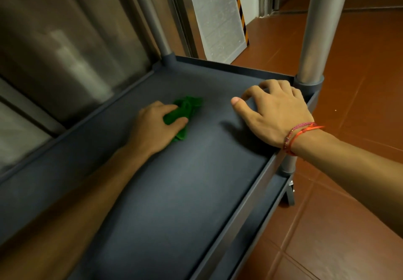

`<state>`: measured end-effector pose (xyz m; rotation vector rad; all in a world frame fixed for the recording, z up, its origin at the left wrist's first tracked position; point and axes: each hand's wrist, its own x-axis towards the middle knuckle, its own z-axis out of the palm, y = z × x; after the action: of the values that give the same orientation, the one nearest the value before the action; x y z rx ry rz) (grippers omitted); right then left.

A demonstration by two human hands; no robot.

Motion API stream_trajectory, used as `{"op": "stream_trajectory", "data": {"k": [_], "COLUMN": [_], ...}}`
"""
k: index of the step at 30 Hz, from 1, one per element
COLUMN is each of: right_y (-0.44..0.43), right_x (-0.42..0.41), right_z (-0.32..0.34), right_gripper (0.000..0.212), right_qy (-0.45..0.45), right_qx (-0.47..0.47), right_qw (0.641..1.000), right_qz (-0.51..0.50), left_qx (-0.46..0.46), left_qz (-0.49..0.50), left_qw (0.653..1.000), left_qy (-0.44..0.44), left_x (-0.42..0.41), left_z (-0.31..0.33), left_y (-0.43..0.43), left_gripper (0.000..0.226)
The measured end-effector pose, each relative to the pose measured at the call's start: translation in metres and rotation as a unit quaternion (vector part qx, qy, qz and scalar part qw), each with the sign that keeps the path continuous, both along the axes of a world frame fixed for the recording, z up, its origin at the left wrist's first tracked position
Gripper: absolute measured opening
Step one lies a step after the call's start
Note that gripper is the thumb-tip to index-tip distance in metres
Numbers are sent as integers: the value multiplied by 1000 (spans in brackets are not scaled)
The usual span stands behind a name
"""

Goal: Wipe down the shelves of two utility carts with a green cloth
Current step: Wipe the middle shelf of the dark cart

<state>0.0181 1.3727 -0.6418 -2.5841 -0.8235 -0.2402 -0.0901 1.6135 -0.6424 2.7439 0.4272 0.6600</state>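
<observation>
As the cloth [188,108] is clutched mid-wipe by the left hand [156,126], right hand [277,110] splayed on the shelf [174,183], a far-corner sweep seems called for.

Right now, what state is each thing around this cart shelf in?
left hand: grips the green cloth, pressed onto the shelf.
green cloth: bunched up, on the shelf.
right hand: fingers arched, resting on the shelf by the corner post, holding nothing.
white panel: standing on the floor, leaning back.
</observation>
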Motion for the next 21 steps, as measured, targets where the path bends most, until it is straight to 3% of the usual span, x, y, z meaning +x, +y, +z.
{"op": "stream_trajectory", "data": {"k": [3,7,11,14,17,21], "right_y": [1,0,0,1,1,2], "right_x": [-1,0,2,2,4,3], "right_z": [0,0,-2,-3,-3,-3], "right_gripper": [66,66,64,66,67,66], "right_qy": [0,3,-5,-11,-5,-3], "right_qx": [-3,-4,-1,6,5,0], "right_qw": [1000,1000,1000,1000,1000,1000], "right_qz": [4,2,-6,-7,-11,-13], "left_qx": [-16,0,69,101,71,3], "left_qz": [-48,-58,52,183,227,226], "left_qw": [999,998,996,977,969,974], "left_qy": [-13,-5,9,44,71,33], "left_x": [-8,6,20,21,30,36], "left_z": [-5,-3,0,0,1,2], "left_y": [-19,18,98,161,179,174], "left_gripper": [41,42,32,37,37,40]}}
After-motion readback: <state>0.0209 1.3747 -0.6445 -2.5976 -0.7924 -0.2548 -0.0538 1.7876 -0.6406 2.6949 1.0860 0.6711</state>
